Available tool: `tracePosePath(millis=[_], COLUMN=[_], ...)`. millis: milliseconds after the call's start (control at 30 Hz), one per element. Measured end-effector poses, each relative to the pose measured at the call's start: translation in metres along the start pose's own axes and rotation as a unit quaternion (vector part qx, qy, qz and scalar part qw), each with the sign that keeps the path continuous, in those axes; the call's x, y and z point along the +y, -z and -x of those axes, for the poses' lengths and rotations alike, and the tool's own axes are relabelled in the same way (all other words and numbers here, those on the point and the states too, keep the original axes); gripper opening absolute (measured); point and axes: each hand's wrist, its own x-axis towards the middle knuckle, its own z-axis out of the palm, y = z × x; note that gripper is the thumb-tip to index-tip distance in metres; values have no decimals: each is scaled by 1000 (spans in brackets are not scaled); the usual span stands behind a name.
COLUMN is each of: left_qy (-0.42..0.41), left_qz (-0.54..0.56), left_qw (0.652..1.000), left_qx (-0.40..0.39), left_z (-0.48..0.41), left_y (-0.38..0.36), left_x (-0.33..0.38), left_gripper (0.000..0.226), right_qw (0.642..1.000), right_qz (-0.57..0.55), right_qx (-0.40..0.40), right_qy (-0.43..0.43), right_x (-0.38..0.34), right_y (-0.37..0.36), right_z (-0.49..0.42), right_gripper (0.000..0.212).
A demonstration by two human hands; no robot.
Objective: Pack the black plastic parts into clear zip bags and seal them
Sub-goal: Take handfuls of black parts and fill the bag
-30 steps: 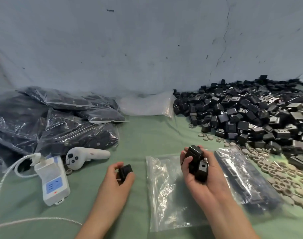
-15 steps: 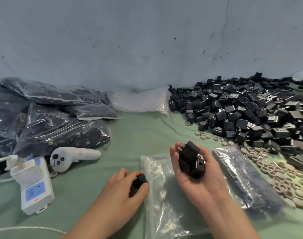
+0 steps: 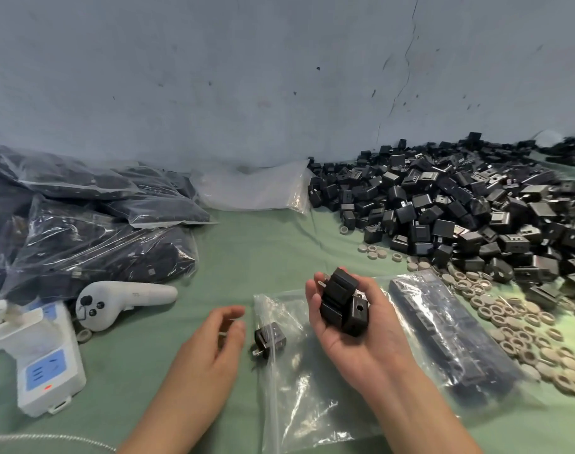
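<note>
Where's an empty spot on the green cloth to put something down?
The biggest bare patch of green cloth lies in the middle, between the packed bags and the pile of black parts. A smaller one sits between the white power strip and the left hand. The right side is crowded with rings.

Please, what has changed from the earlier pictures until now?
The left hand carried one black part rightward to the clear bag and let it go; it now lies at the bag's left edge. The right hand still holds its stack of parts.
</note>
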Motion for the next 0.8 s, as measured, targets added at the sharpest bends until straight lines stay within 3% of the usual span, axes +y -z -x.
tracePosePath(millis=[167,333,500,800], left_qy=[202,241,256,209], left_qz=[280,414,506,481], left_qw=[938,869,806,829], left_qx=[-37,-123,-168,-193], left_z=[-1,-6,-13,-19], left_y=[1,-4,-16,-31], left_x=[12,16,18,31], left_gripper=[14,26,47,34], right_qw=[1000,999,999,999], right_qz=[10,36,37,22], right_qx=[7,8,-1,-40], right_qy=[12,4,-16,-13], right_x=[-3,-1,4,0], right_y=[2,3,5,3], right_z=[-2,-3,-3,4], right_gripper=[58,38,43,57])
